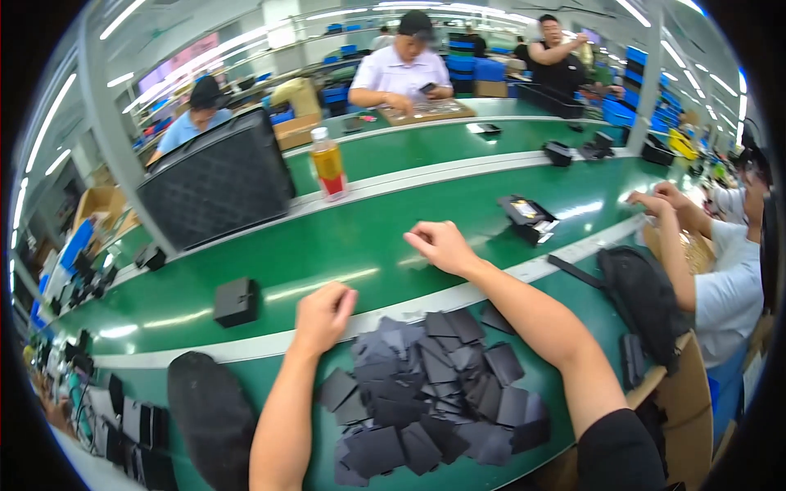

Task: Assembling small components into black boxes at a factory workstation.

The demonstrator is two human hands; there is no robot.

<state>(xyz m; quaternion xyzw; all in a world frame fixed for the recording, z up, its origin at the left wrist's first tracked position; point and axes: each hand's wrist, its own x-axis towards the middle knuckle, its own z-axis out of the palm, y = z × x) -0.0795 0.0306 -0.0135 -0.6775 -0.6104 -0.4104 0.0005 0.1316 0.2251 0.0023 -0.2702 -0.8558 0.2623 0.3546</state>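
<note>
1. The left hand (323, 315) hovers over the far edge of a heap of dark grey flat square pieces (430, 393), its fingers curled loosely inward; it grips nothing that can be seen.
2. The right hand (440, 245) reaches out over the green conveyor belt (344, 237), beyond the white rail, fingers bunched together at the tips; whether something small sits between them cannot be told.
3. The heap lies on the green desk (565, 295) just in front of the person, between the two forearms, the pieces overlapping loosely.
4. A small black box (236, 301) rests on the belt, left of the left hand.
5. An open black box (528, 217) with light contents sits further along the belt, to the right.
6. A bottle of amber drink (329, 164) stands on the far rail beside a large black tray (217, 180) propped upright.
7. A co-worker's arms (679, 213) reach in from the right.
</note>
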